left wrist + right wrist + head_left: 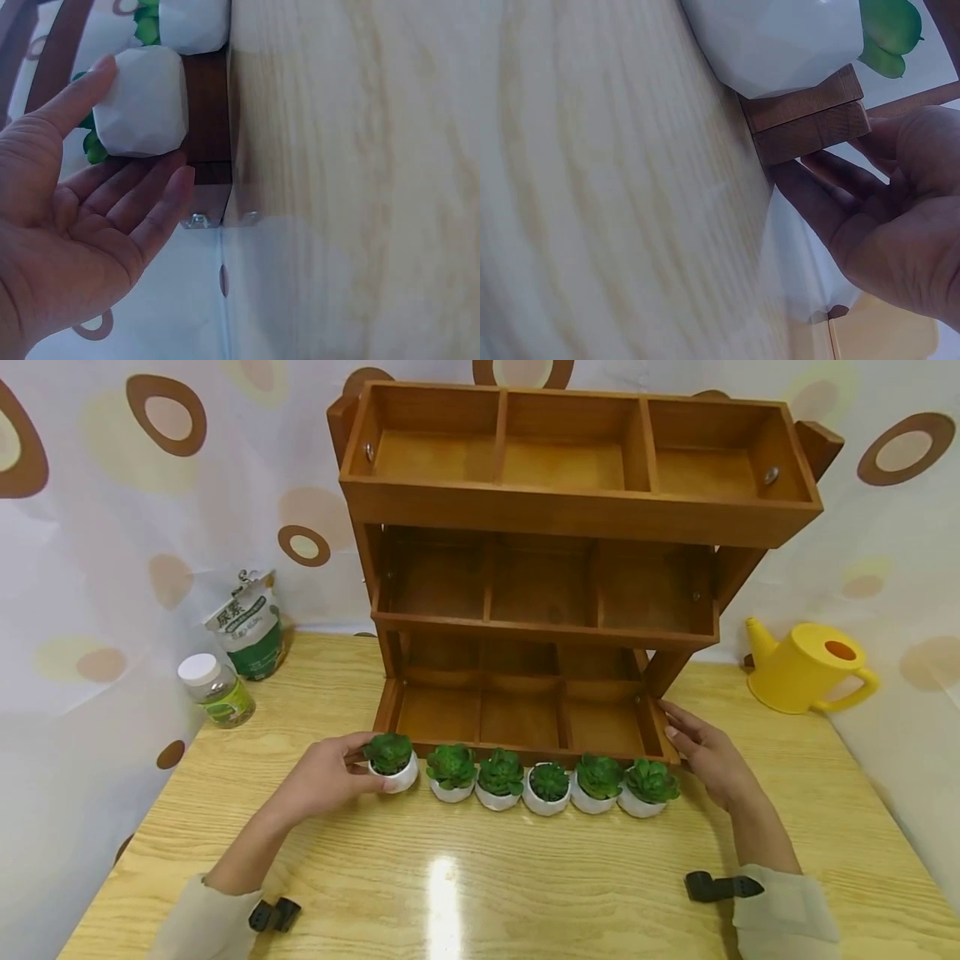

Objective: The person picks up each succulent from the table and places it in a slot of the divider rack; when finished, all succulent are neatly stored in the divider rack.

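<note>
My left hand (330,774) holds a small potted succulent (393,763) at the left front corner of a wooden three-tier shelf (581,518). Thumb and fingers lie on either side of its white faceted pot (142,103), which is off the table in the left wrist view. My right hand (708,756) grips the lowest tier's right side panel, thumb over its top edge and fingers along the outside. In the right wrist view those fingers reach the wooden corner (814,135) at table level. Several more potted succulents (547,787) stand in a row along the shelf's front.
A yellow watering can (806,668) stands at the right of the wooden table (570,885). At the left are a clear jar with a white lid (217,691) and a green-and-white pouch (251,631). A patterned cloth (97,568) hangs behind.
</note>
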### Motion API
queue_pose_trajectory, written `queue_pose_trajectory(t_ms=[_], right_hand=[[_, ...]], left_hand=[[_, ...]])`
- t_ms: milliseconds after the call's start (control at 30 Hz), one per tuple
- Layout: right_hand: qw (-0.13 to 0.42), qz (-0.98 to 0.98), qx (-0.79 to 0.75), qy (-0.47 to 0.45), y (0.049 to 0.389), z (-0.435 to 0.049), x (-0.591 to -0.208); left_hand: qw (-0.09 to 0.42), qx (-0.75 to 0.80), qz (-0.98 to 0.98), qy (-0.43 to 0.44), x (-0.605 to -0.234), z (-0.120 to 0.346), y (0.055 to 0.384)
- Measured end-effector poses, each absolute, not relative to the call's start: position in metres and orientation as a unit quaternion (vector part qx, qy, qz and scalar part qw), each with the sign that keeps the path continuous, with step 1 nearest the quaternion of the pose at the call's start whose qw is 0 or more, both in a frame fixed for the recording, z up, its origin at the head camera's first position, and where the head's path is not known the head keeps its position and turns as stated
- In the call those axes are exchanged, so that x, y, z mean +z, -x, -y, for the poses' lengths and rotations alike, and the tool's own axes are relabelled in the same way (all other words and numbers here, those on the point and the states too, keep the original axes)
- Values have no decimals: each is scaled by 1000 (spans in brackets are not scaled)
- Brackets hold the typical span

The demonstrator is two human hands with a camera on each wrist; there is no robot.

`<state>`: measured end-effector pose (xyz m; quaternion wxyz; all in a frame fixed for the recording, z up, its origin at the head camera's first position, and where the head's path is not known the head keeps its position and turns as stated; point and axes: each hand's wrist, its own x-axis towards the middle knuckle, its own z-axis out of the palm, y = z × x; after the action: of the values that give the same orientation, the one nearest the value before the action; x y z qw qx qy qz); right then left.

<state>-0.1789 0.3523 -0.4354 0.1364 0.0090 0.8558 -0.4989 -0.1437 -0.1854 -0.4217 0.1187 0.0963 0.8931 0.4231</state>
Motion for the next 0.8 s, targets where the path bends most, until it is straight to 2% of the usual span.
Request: queue_pose_trajectory(t_ms=[433, 800], right_hand=[[130, -859, -495, 4, 176, -354, -436], [131, -857, -499, 1, 178, -355, -438]], left_hand=[[72, 434, -894, -86, -397, 193, 149], [55, 441, -893, -71, -391, 189, 171]])
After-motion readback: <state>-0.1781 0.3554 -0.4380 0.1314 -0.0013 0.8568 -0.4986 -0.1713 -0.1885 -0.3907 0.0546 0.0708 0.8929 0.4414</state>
